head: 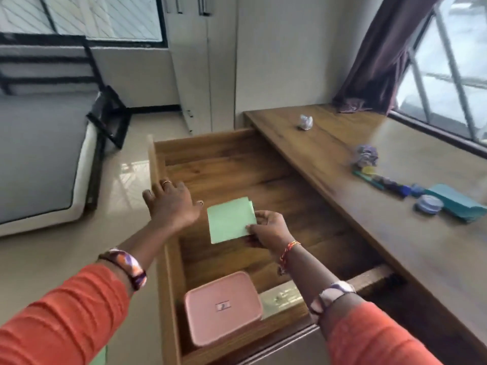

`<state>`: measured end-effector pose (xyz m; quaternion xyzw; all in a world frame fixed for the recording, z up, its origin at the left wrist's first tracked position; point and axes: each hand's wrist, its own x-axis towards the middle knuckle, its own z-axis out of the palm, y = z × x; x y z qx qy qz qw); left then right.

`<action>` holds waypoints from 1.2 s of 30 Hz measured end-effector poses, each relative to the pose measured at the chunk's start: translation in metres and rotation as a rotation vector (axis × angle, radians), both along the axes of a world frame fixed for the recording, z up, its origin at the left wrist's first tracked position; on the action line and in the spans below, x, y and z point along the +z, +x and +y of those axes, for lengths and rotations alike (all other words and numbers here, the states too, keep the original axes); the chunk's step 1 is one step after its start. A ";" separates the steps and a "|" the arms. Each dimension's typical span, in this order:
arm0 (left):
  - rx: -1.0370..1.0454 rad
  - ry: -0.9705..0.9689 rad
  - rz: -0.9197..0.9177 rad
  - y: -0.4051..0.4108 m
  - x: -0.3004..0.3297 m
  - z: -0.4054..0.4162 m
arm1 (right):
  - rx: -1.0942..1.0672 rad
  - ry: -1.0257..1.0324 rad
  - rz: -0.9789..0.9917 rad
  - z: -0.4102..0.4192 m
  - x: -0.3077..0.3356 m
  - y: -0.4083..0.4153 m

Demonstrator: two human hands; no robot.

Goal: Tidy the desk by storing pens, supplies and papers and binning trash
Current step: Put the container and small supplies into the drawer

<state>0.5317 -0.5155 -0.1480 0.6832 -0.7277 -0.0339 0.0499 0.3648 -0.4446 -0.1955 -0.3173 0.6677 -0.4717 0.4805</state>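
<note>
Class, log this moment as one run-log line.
right hand pinches green paper over open drawer | left hand open at drawer front | pink box in drawer

Sleeves: both arms are clad in orange-red ribbed fabric, pushed up short of the wrists. Left hand (pixel 172 206): a thin ring is worn on one finger; a wide band patterned in purple, orange and white is fitted at the forearm. Right hand (pixel 268 227): a thin braided cord in red and yellow is tied at the wrist; a similar patterned band is fitted higher up the forearm.
</note>
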 end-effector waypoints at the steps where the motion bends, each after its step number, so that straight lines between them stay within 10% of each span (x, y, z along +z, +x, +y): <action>1: 0.022 0.047 -0.034 0.011 -0.009 0.001 | 0.033 0.059 0.039 -0.001 -0.009 0.010; 15: 0.055 0.110 0.228 0.030 -0.036 0.004 | 0.348 0.245 0.596 -0.005 -0.041 0.027; 36: -0.079 -0.076 0.003 0.030 -0.047 0.002 | 0.694 0.272 0.475 0.001 -0.051 0.019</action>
